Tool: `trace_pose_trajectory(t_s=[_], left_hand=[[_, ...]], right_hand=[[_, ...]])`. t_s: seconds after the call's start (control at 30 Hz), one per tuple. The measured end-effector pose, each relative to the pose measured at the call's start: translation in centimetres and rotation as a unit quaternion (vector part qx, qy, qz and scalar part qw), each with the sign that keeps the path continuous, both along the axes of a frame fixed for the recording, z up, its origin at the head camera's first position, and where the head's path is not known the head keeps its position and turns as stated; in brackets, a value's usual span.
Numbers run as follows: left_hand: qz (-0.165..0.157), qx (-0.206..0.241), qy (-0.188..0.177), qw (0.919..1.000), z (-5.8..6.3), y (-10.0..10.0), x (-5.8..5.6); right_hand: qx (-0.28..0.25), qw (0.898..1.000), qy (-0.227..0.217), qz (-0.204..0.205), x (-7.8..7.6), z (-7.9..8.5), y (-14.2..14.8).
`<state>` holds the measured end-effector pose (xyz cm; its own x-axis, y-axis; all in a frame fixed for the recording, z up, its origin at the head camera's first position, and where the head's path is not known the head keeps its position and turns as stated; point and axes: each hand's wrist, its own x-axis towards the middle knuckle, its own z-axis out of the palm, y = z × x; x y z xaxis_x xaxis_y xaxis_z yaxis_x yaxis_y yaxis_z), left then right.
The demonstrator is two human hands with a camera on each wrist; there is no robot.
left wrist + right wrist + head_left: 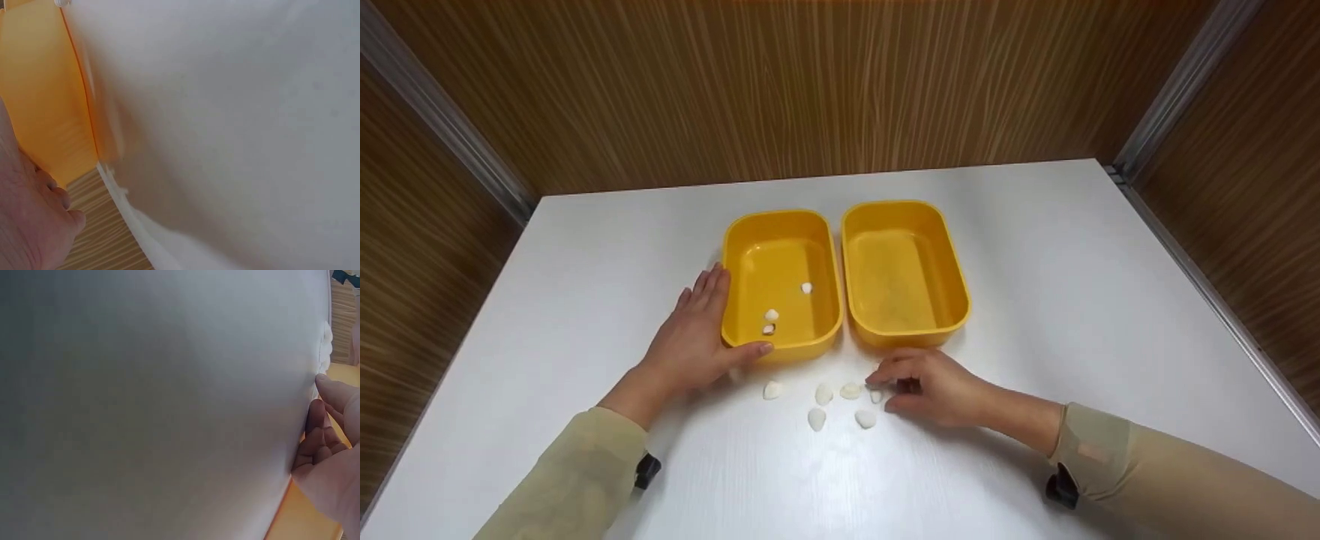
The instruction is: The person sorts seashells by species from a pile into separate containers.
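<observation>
My left hand [694, 337] rests against the left yellow bin [781, 352], its straight fingers along the outer left wall and its thumb on the near rim. Inside that bin lie three small white seashells [772, 315]. In front of the right bin, my right hand [934, 386] reaches down to the table. Its thumb and index finger are spread around a white seashell [876, 395], partly hidden by the fingers. In the right wrist view the thumb and index fingertips of the right hand [337, 433] stand apart near the tabletop.
A second yellow bin [906, 334] stands just right of the first. Several loose white seashells [824, 394] lie on the white table [1072, 300] before the bins. Wood-grain panels [825, 90] enclose the back and sides.
</observation>
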<state>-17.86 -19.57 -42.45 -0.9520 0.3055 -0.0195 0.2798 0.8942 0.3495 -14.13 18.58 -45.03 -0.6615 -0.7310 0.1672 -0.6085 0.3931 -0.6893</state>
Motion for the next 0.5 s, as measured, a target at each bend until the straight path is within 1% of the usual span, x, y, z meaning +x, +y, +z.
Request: trace_pose_trajectory(t_s=[0.33, 0.5], left_hand=[[-0.001, 0.002, 0.001, 1.0, 0.09, 0.04, 0.09], [0.001, 0.006, -0.002, 1.0, 0.15, 0.05, 0.15]], right_hand=[[-0.002, 1.0, 0.004, 0.003, 0.09, -0.3, -0.03], [0.005, 1.0, -0.005, 0.001, 0.14, -0.06, -0.14]])
